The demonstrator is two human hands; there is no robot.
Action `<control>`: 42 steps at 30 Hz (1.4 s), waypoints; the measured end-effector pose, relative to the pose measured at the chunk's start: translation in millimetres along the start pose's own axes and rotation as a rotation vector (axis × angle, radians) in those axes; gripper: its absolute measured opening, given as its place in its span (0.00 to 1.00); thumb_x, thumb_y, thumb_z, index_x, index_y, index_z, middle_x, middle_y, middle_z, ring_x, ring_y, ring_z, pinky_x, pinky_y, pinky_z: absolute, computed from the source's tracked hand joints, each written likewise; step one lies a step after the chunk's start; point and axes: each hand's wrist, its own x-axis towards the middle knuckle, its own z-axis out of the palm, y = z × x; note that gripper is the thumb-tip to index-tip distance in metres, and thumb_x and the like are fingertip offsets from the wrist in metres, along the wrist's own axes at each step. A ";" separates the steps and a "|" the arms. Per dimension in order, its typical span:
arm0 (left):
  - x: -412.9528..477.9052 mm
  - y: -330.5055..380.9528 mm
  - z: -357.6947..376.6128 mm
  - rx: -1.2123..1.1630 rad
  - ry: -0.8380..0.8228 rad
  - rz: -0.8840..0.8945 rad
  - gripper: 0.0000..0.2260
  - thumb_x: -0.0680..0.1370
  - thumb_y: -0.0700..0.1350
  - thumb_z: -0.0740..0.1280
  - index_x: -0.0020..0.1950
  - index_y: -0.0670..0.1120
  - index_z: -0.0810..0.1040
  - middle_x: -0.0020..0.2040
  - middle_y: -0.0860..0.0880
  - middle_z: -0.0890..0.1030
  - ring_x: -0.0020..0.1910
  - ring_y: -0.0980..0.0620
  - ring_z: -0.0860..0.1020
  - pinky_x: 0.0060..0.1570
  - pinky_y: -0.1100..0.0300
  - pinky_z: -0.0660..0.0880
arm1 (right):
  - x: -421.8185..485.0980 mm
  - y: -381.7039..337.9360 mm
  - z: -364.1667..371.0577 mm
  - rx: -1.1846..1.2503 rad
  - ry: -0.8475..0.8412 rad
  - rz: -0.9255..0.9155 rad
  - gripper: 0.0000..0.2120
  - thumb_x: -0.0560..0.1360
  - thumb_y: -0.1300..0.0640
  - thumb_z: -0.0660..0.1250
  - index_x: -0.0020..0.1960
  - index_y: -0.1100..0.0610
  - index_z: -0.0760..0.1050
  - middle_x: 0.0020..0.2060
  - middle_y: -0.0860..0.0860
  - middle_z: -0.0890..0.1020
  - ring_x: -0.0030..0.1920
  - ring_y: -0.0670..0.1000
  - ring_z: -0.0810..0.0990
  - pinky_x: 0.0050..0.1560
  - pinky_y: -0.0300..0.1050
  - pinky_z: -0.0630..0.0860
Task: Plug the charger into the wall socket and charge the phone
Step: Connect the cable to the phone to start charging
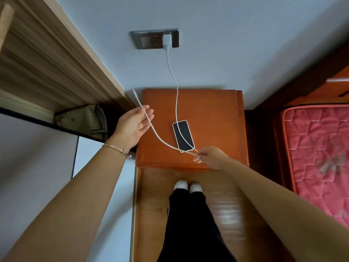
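Note:
A white charger (167, 41) sits plugged into the grey wall socket panel (151, 39). Its white cable (176, 103) hangs down the wall and runs across the phone (183, 136), which lies face up on the orange wooden nightstand (211, 114). My right hand (211, 157) pinches a bend of the cable just below the phone's near end. From there the cable rises to my left hand (134, 125), whose fingers are spread with the cable lying across them. The free plug end (134, 91) sticks out past that hand, near the nightstand's back left corner.
A wooden cabinet (47, 59) stands at the left, with a folded bag (85, 120) beneath it. A bed with a pink mattress (317, 148) is at the right. My legs and white shoes (188, 187) stand on the wooden floor before the nightstand.

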 end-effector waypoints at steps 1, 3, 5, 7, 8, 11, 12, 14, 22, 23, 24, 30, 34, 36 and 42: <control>5.1 -9.4 -2.1 0.003 0.004 -0.005 0.08 0.80 0.43 0.60 0.51 0.48 0.79 0.51 0.50 0.82 0.52 0.54 0.80 0.54 0.59 0.74 | 5.8 6.9 1.0 -0.019 0.039 0.026 0.08 0.76 0.57 0.63 0.45 0.51 0.81 0.35 0.43 0.77 0.31 0.38 0.74 0.29 0.31 0.68; 14.4 -27.8 -7.8 0.019 0.014 -0.014 0.08 0.80 0.44 0.60 0.52 0.48 0.79 0.51 0.51 0.83 0.52 0.54 0.81 0.51 0.59 0.75 | 15.7 20.7 4.3 -0.059 0.122 0.068 0.08 0.77 0.55 0.62 0.45 0.49 0.80 0.37 0.45 0.78 0.32 0.45 0.75 0.31 0.39 0.72; 22.7 -45.0 -14.4 0.055 0.035 -0.027 0.08 0.80 0.44 0.61 0.51 0.49 0.80 0.49 0.52 0.85 0.51 0.55 0.82 0.50 0.60 0.76 | 24.7 32.6 11.1 -0.096 0.144 0.081 0.09 0.77 0.55 0.62 0.48 0.51 0.81 0.42 0.49 0.81 0.36 0.49 0.78 0.35 0.41 0.73; 31.4 -63.0 -19.9 0.091 0.065 -0.046 0.07 0.80 0.44 0.62 0.51 0.49 0.80 0.47 0.52 0.85 0.50 0.54 0.83 0.48 0.60 0.77 | 33.3 41.8 20.1 -0.128 0.094 0.076 0.09 0.77 0.55 0.62 0.51 0.53 0.81 0.49 0.53 0.83 0.47 0.53 0.79 0.45 0.43 0.73; 35.8 -72.1 -22.0 0.112 0.072 -0.055 0.07 0.79 0.44 0.62 0.51 0.49 0.80 0.46 0.52 0.85 0.50 0.54 0.83 0.47 0.60 0.77 | 37.3 45.8 25.2 -0.128 0.062 0.075 0.10 0.77 0.56 0.62 0.52 0.54 0.81 0.52 0.54 0.83 0.51 0.55 0.79 0.49 0.43 0.72; 49.4 -97.0 -25.7 0.163 0.059 -0.082 0.07 0.79 0.43 0.62 0.51 0.49 0.81 0.46 0.52 0.85 0.48 0.55 0.83 0.46 0.62 0.77 | 50.6 56.6 40.5 -0.087 0.007 0.096 0.12 0.76 0.59 0.60 0.52 0.55 0.82 0.55 0.53 0.83 0.56 0.53 0.79 0.54 0.41 0.71; 54.2 -105.3 -26.3 0.175 0.052 -0.089 0.07 0.79 0.43 0.62 0.51 0.48 0.80 0.46 0.52 0.85 0.48 0.55 0.84 0.45 0.62 0.77 | 56.3 59.3 44.8 -0.073 0.009 0.097 0.12 0.77 0.59 0.60 0.53 0.55 0.81 0.56 0.53 0.82 0.57 0.53 0.78 0.54 0.41 0.71; 62.8 -121.6 -28.7 0.193 0.042 -0.103 0.07 0.79 0.43 0.63 0.51 0.48 0.80 0.46 0.52 0.85 0.46 0.56 0.84 0.43 0.64 0.77 | 70.0 63.4 52.6 -0.015 0.047 0.099 0.13 0.78 0.59 0.59 0.55 0.56 0.80 0.57 0.54 0.82 0.57 0.53 0.78 0.54 0.41 0.71; 90.6 -169.6 -38.6 0.168 0.079 -0.219 0.07 0.79 0.41 0.62 0.51 0.46 0.80 0.49 0.47 0.84 0.51 0.51 0.82 0.52 0.56 0.75 | 121.9 74.2 64.4 0.294 0.217 0.199 0.16 0.78 0.58 0.60 0.64 0.54 0.74 0.60 0.53 0.78 0.45 0.49 0.76 0.41 0.40 0.70; 93.2 -173.1 -39.7 0.160 0.079 -0.232 0.07 0.79 0.41 0.62 0.51 0.46 0.80 0.50 0.47 0.84 0.51 0.50 0.82 0.54 0.55 0.75 | 126.2 74.6 64.7 0.334 0.231 0.209 0.16 0.78 0.58 0.61 0.65 0.54 0.73 0.61 0.54 0.78 0.46 0.50 0.76 0.40 0.39 0.71; 95.5 -175.9 -40.8 0.143 0.078 -0.246 0.07 0.79 0.41 0.62 0.51 0.46 0.79 0.50 0.47 0.84 0.52 0.50 0.82 0.55 0.54 0.74 | 129.8 74.1 65.4 0.380 0.238 0.224 0.16 0.78 0.58 0.61 0.65 0.54 0.72 0.62 0.53 0.77 0.46 0.50 0.76 0.39 0.40 0.73; 109.6 -185.2 -44.9 0.056 0.083 -0.294 0.07 0.79 0.40 0.63 0.52 0.45 0.79 0.52 0.46 0.84 0.53 0.49 0.81 0.58 0.51 0.73 | 144.0 68.1 68.4 0.624 0.218 0.285 0.19 0.78 0.61 0.60 0.69 0.56 0.67 0.68 0.54 0.72 0.64 0.56 0.73 0.65 0.55 0.72; 116.3 -185.4 -46.2 0.114 0.094 -0.282 0.06 0.78 0.40 0.63 0.52 0.46 0.80 0.51 0.47 0.84 0.54 0.49 0.81 0.59 0.49 0.73 | 152.2 65.8 63.4 0.625 0.229 0.294 0.21 0.78 0.62 0.61 0.70 0.57 0.66 0.67 0.53 0.72 0.65 0.55 0.72 0.65 0.52 0.71; 119.3 -184.2 -47.1 0.120 0.092 -0.279 0.06 0.79 0.40 0.63 0.51 0.46 0.80 0.51 0.48 0.84 0.54 0.49 0.81 0.59 0.49 0.72 | 157.9 63.7 60.0 0.675 0.256 0.316 0.20 0.77 0.62 0.62 0.69 0.58 0.67 0.66 0.55 0.74 0.64 0.56 0.73 0.63 0.51 0.72; 121.6 -177.5 -46.9 0.094 0.117 -0.279 0.08 0.78 0.38 0.64 0.52 0.48 0.80 0.51 0.48 0.84 0.54 0.50 0.81 0.58 0.48 0.73 | 171.9 53.9 55.9 0.683 0.241 0.387 0.22 0.75 0.63 0.63 0.68 0.60 0.66 0.58 0.57 0.74 0.54 0.54 0.72 0.52 0.47 0.69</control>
